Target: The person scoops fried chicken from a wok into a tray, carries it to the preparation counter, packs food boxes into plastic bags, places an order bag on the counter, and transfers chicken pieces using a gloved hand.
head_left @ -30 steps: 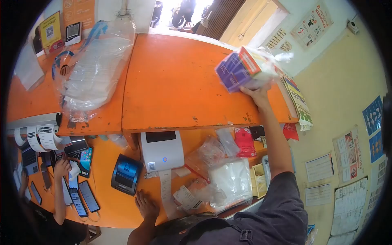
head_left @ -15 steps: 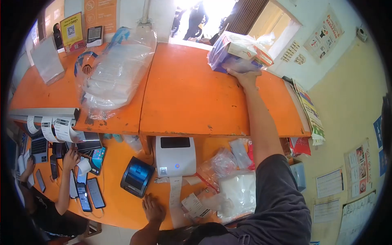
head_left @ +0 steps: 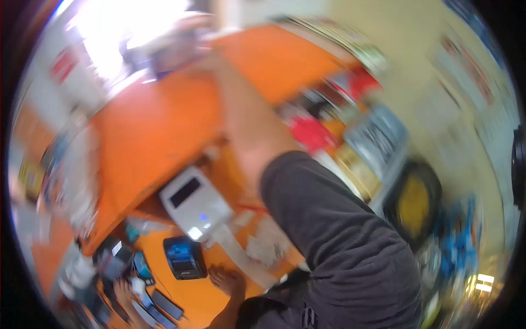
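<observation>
My right arm stretches out over the raised orange counter [head_left: 159, 120]. At its far edge my right hand [head_left: 205, 60], blurred by motion, is on the plastic-wrapped package [head_left: 172, 52]. Glare washes out part of the package. Lower down, my left hand [head_left: 227, 281] lies with fingers apart on the orange desk [head_left: 219, 301], holding nothing. Just left of it sits a small black printer with a blue top [head_left: 184, 257]. Above that stands a white label printer [head_left: 196, 203], a paper strip [head_left: 235, 249] coming from it.
At the lower left a co-worker's hand [head_left: 125, 290] is beside several phones [head_left: 164, 302]. A clear plastic bag [head_left: 74, 181] lies on the counter's left part. On the right are a grey-blue bin [head_left: 378, 134], a red packet [head_left: 312, 134] and a round black object [head_left: 413, 203].
The view has swung right and tilted. My right hand has carried the package towards the counter's far edge. My left hand stays by the small printer.
</observation>
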Tool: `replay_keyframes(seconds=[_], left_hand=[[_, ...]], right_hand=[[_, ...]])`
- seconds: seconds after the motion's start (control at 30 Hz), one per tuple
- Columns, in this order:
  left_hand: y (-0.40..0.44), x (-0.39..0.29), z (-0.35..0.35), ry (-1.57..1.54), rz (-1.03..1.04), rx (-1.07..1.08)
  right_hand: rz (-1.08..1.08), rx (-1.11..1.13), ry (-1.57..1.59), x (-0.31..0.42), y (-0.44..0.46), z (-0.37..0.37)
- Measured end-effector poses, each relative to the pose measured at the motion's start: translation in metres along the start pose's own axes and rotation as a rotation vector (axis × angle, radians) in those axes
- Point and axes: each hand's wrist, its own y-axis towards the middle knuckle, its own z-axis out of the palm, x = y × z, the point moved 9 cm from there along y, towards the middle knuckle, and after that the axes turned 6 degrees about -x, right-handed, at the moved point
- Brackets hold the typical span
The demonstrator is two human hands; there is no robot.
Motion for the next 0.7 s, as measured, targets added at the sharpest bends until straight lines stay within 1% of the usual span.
replay_keyframes(seconds=[0.07,0.1,0.2,0.27,0.3,0.33,0.37,0.4,0.43,0.47,0.5,0.53,0.57,0.6,0.63,0.7], left_hand=[[-0.005,-0.010,-0.014,0.035,0.093,-0.038],[-0.007,-0.016,-0.019,0.044,0.142,-0.055],[-0.014,-0.015,-0.018,0.092,0.189,-0.174],[-0.020,-0.007,-0.010,0.136,0.207,-0.244],[-0.023,-0.003,0.002,0.144,0.208,-0.235],[-0.021,0.005,0.011,0.159,0.210,-0.227],[-0.020,0.012,0.014,0.177,0.214,-0.219],[-0.024,0.008,0.002,0.139,0.233,-0.275],[-0.028,0.000,-0.011,0.095,0.262,-0.326],[-0.021,0.018,0.014,-0.008,0.342,-0.326],[-0.015,0.036,0.037,-0.109,0.423,-0.318],[-0.004,0.051,0.060,-0.270,0.439,-0.257],[0.003,0.061,0.073,-0.431,0.449,-0.193],[0.004,0.063,0.068,-0.433,0.474,-0.207],[-0.004,0.053,0.043,-0.434,0.500,-0.221],[-0.055,0.046,0.029,-0.360,0.481,-0.123]], right_hand=[[0.035,0.048,0.040,-0.024,-0.058,-0.047],[0.024,0.085,0.099,-0.024,-0.095,-0.072],[-0.008,0.170,0.414,-0.005,-0.232,-0.158],[-0.125,0.089,0.741,-0.001,-0.356,-0.229],[-0.072,0.081,0.693,-0.002,-0.424,-0.268],[-0.055,0.059,0.725,-0.020,-0.490,-0.278],[0.290,0.243,0.799,-0.036,-0.563,-0.286],[0.411,0.205,0.644,-0.054,-0.632,-0.302],[0.597,0.270,0.695,-0.074,-0.706,-0.305],[0.724,0.164,0.483,-0.100,-0.788,-0.308],[0.856,0.178,0.341,-0.114,-0.870,-0.313],[0.918,0.258,0.151,-0.118,-0.943,-0.322],[1.019,0.238,0.132,-0.109,-1.007,-0.343],[1.106,0.288,0.143,-0.112,-1.079,-0.342],[1.203,0.212,0.148,-0.096,-1.128,-0.373],[1.376,0.072,0.167,-0.067,-1.227,-0.423]])
